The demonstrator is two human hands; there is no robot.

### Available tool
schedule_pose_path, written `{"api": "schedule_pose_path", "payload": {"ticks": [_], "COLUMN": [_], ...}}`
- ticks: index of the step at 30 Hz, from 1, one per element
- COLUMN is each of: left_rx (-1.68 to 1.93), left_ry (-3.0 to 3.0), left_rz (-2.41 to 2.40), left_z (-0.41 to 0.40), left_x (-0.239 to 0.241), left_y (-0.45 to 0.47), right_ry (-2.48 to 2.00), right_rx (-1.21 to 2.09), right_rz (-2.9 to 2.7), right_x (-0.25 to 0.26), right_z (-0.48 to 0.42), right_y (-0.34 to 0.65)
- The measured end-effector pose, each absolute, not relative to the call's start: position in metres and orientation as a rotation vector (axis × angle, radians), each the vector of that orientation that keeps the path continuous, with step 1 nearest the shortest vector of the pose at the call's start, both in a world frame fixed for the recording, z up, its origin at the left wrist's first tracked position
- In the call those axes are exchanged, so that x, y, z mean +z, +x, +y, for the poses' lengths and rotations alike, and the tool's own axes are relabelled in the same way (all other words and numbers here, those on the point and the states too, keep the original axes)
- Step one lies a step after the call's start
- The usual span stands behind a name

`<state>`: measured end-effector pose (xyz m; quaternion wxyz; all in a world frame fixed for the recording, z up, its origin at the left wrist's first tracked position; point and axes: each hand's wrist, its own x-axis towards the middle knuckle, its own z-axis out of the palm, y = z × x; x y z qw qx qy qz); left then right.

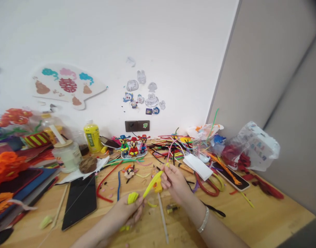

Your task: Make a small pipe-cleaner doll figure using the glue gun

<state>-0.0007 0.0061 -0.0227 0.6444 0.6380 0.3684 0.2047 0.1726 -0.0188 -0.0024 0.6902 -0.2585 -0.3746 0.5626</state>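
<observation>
A bundle of yellow pipe cleaners (151, 184) stretches aslant between my two hands above the table. My left hand (133, 210) is closed around its lower end, and a curled yellow part sticks out above the thumb. More yellow shows beneath that hand. At the upper end, my right hand (175, 182) pinches the bundle between thumb and fingers. A pink pipe cleaner (169, 151) rises just past my right fingertips; whether it joins the yellow ones I cannot tell. Behind the bundle lies a small yellow object (158, 187), partly hidden.
A black tablet (80, 201) lies left of my hands. Behind them stand three small figures (133, 146) on a tray. Loose coloured pipe cleaners (163, 144) pile up at the back. A white stick (163, 220) and a glass jar (67, 156) are also on the table.
</observation>
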Motion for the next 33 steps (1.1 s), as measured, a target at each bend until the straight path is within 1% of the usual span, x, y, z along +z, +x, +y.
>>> {"api": "schedule_pose_path", "payload": {"ticks": [5, 10, 14, 16, 20, 22, 24, 27, 30, 33], "left_rx": [0.618, 0.667, 0.702, 0.659, 0.451, 0.462, 0.529, 0.571, 0.639, 0.742], "left_ry": [1.502, 1.540, 1.689, 1.833, 2.106, 2.143, 2.082, 1.828, 1.577, 1.468], "left_rz": [0.939, 0.967, 0.934, 0.912, 0.868, 0.847, 0.824, 0.810, 0.826, 0.863], "left_z": [0.008, 0.016, 0.018, 0.014, 0.002, -0.003, -0.005, -0.006, -0.006, -0.005], "left_x": [-0.031, -0.044, -0.045, -0.040, -0.023, -0.017, -0.014, -0.017, -0.026, -0.033], "left_y": [0.004, 0.002, 0.000, -0.002, -0.006, -0.006, -0.004, 0.002, 0.007, 0.010], "right_ry": [-0.682, -0.700, -0.798, -0.857, -0.875, -0.856, -0.819, -0.764, -0.747, -0.827], "right_rx": [1.136, 1.096, 1.070, 1.048, 1.058, 1.126, 1.213, 1.277, 1.236, 1.116], "right_rz": [-0.799, -0.763, -0.868, -0.983, -1.176, -1.216, -1.218, -1.160, -1.042, -0.886], "right_x": [-0.004, -0.007, -0.017, -0.018, -0.010, -0.006, -0.005, -0.008, -0.014, -0.019], "right_z": [-0.016, -0.013, -0.011, -0.013, -0.022, -0.026, -0.029, -0.029, -0.027, -0.025], "right_y": [0.171, 0.171, 0.167, 0.164, 0.160, 0.157, 0.155, 0.151, 0.147, 0.143]}}
